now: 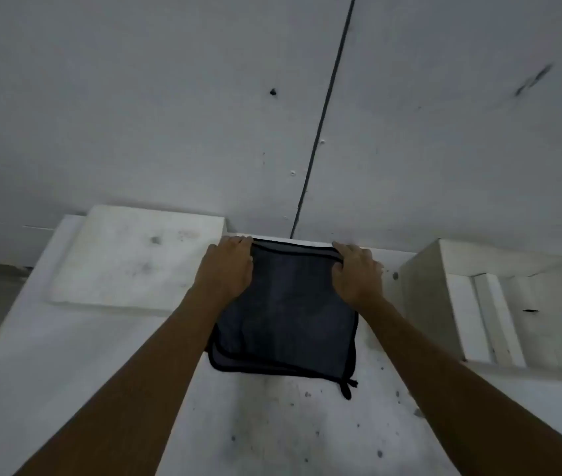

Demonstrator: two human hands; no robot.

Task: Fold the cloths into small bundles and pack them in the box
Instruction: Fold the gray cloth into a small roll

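A dark grey cloth [286, 310] with black trim lies folded in layers on the white table [101, 372], its far edge near the wall. My left hand [229, 266] grips the cloth's far left corner. My right hand [355, 273] pinches the far right corner, fingers curled over the trim. A short black loop hangs off the cloth's near right corner. The open white box [420, 290] stands to the right of the cloth, with pale folded bundles [485, 314] inside.
A flat white slab [135, 259] lies on the table to the left of the cloth. A grey wall [169, 115] with a dark vertical seam rises right behind the table. Dark specks dot the tabletop near me.
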